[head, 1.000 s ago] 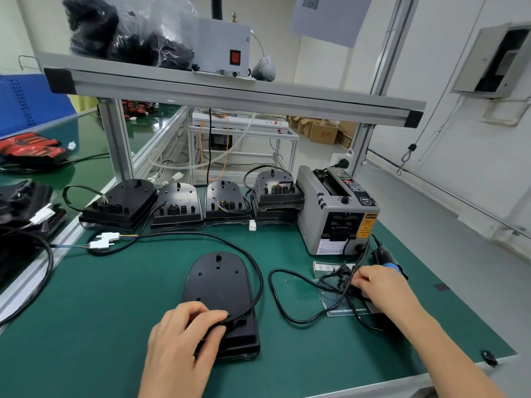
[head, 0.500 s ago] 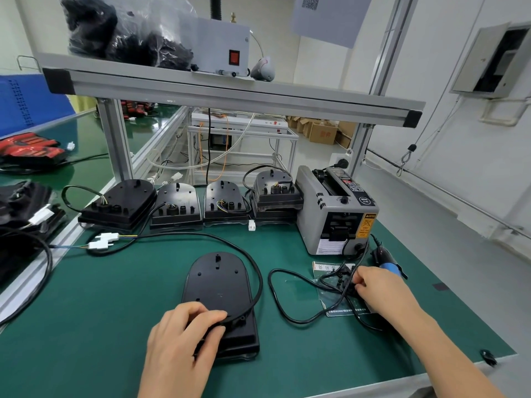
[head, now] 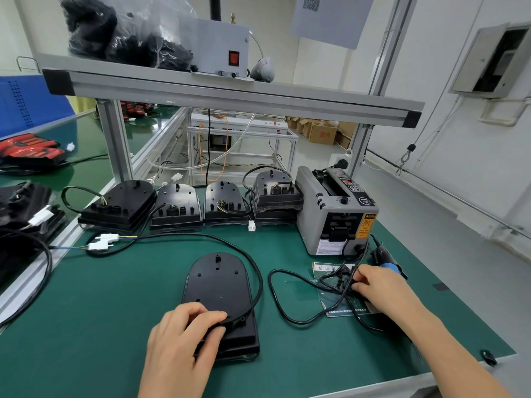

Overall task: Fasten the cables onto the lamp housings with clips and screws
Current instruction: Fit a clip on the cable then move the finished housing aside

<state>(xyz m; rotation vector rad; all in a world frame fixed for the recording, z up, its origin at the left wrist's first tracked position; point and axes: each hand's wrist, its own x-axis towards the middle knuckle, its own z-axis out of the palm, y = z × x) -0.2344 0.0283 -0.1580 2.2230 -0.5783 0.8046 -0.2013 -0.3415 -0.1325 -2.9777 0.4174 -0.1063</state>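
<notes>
A black lamp housing (head: 218, 285) lies flat on the green mat in front of me. Its black cable (head: 260, 280) loops off the near end, round the right side and away to the left. My left hand (head: 184, 337) grips the cable where it meets the housing's near end. My right hand (head: 379, 288) reaches into a small clear bag of black clips (head: 342, 282) at the right, fingers curled over the parts; what they hold is hidden. A blue-tipped screwdriver (head: 388, 259) lies just beyond that hand.
Several more black housings (head: 175, 208) with cables stand in a row at the back of the mat. A grey tape dispenser (head: 336, 214) sits at the back right. White connectors (head: 103, 242) lie at the left. A loose black cable (head: 287, 308) curls between the housing and the bag.
My right hand has shifted slightly within the bag of clips. My left hand stays on the cable at the housing.
</notes>
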